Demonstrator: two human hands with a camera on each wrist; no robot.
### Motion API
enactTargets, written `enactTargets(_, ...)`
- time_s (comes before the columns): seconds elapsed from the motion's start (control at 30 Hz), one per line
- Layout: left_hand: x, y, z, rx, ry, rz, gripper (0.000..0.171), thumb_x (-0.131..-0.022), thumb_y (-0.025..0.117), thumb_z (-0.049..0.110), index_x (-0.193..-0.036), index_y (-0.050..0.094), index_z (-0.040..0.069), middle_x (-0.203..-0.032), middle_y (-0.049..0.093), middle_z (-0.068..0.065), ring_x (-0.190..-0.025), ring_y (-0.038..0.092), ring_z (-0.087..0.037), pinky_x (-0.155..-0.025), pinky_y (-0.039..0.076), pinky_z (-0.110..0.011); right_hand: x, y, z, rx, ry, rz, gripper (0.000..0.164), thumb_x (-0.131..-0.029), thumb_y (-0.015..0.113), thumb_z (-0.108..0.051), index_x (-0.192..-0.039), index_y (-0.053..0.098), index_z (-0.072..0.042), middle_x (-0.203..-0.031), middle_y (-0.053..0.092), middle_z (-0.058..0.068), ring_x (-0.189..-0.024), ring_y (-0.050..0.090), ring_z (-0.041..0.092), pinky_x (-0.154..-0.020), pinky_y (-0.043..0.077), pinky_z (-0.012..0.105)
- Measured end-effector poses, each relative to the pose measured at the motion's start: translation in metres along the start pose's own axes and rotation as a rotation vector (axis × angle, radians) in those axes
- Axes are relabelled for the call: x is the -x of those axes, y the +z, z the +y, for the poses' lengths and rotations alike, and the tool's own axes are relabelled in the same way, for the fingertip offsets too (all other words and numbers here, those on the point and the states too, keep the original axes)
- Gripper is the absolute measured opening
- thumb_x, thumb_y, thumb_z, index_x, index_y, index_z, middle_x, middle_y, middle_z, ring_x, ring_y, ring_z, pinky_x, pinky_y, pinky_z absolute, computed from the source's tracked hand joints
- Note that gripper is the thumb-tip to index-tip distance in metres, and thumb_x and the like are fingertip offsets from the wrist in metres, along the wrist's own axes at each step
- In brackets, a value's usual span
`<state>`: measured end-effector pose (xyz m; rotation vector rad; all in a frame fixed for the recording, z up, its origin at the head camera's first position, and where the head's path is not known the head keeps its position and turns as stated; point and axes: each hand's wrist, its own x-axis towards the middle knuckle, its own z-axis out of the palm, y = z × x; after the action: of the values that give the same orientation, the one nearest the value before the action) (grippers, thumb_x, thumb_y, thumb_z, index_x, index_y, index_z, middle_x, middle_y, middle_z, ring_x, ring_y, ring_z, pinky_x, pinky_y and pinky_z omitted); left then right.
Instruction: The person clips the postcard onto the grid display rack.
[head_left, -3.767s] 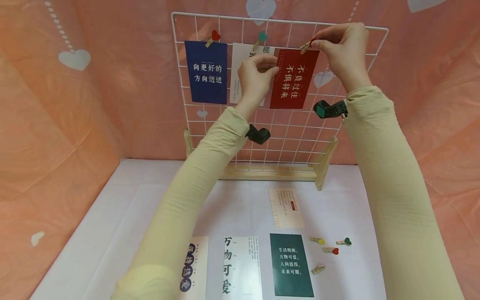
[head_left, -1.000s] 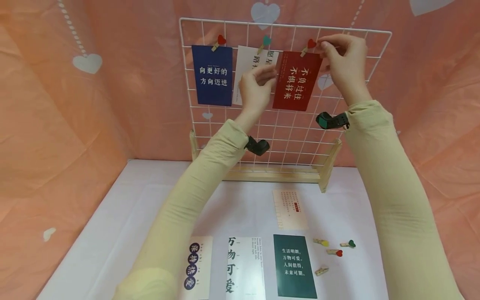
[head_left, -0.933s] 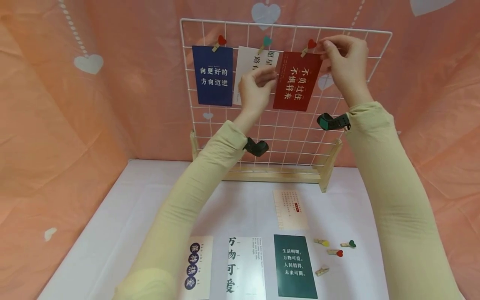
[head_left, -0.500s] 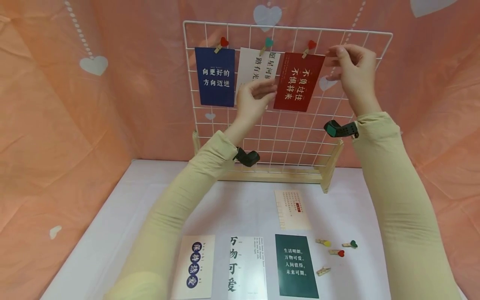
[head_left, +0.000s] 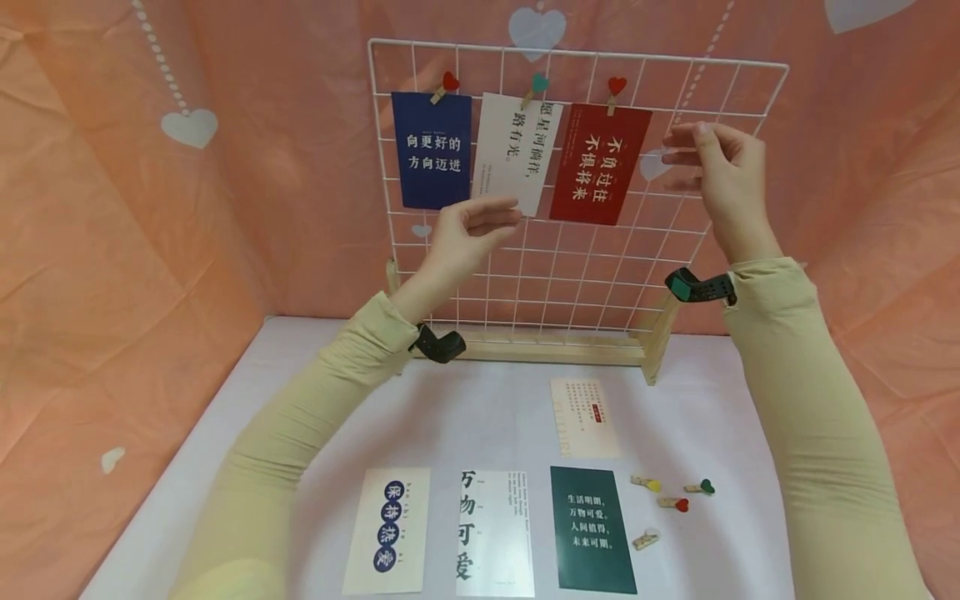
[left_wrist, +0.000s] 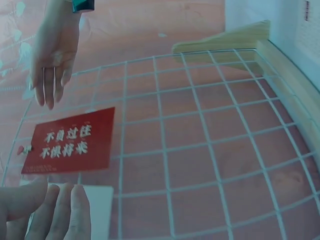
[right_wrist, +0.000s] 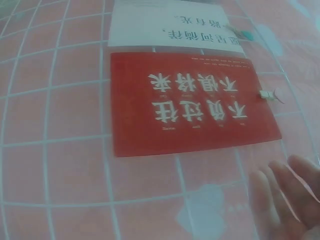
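A red card [head_left: 600, 167] hangs on the white wire grid [head_left: 577, 292] from a wooden clothespin with a red heart [head_left: 617, 87]. Left of it hang a white card [head_left: 517, 154] under a teal-heart clothespin [head_left: 539, 82] and a blue card [head_left: 432, 150] under another red-heart clothespin [head_left: 449, 82]. My right hand [head_left: 733, 183] is off to the right of the red card, its fingers relaxed around nothing. Low in front of the white card, my left hand [head_left: 468, 242] holds nothing, fingers loosely extended; in the left wrist view its fingers [left_wrist: 62, 212] overlap the white card.
On the table [head_left: 300, 433] lie a cream card [head_left: 585, 417], a card with blue circles [head_left: 387, 533], a white card with black lettering [head_left: 495, 533] and a dark green card [head_left: 592, 529]. Several loose clothespins [head_left: 673, 504] lie at the right. A wooden base [head_left: 540, 350] supports the grid.
My right hand has let go of the red card's clothespin and moved right and down. The left hand has drawn away from the red card, down and left, uncovering more of the white card.
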<state>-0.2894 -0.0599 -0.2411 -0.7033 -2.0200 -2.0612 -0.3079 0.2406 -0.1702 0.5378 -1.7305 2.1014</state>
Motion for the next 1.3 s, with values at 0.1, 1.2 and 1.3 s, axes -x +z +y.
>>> enactTargets(0.1,0.009,-0.011,-0.007,0.004,-0.023,-0.005,0.037,-0.087,0.066,-0.005,-0.124,0.061,-0.003,-0.115,0.065,-0.018,-0.107,0.062,-0.027,-0.089,0.052,-0.030,0.006,-0.004,0.004,0.017,0.014,-0.019,0.033,-0.097,0.056,-0.017,-0.113,0.063,0.010,-0.104,0.066,0.016,-0.087,0.063,0.027,-0.065,0.057,0.031)
enactTargets(1.2,0.089,-0.025,-0.099,0.056,-0.385,-0.183,0.048,-0.089,0.066,0.002,-0.134,0.051,-0.002,-0.129,0.056,-0.019,-0.110,0.060,-0.023,-0.092,0.051,-0.035,0.127,-0.084,0.078,0.166,0.252,-0.223,0.050,-0.104,0.036,-0.036,-0.133,0.051,0.001,-0.117,0.065,0.003,-0.101,0.064,0.015,-0.080,0.054,0.025)
enactTargets(1.3,0.093,-0.022,-0.105,0.047,-0.400,-0.208,0.048,-0.090,0.066,0.005,-0.135,0.050,-0.001,-0.130,0.055,-0.018,-0.110,0.059,-0.023,-0.093,0.050,-0.036,0.139,-0.093,0.084,0.187,0.268,-0.257,0.055,-0.105,0.033,-0.035,-0.137,0.043,0.007,-0.119,0.064,0.003,-0.103,0.063,0.015,-0.083,0.053,0.023)
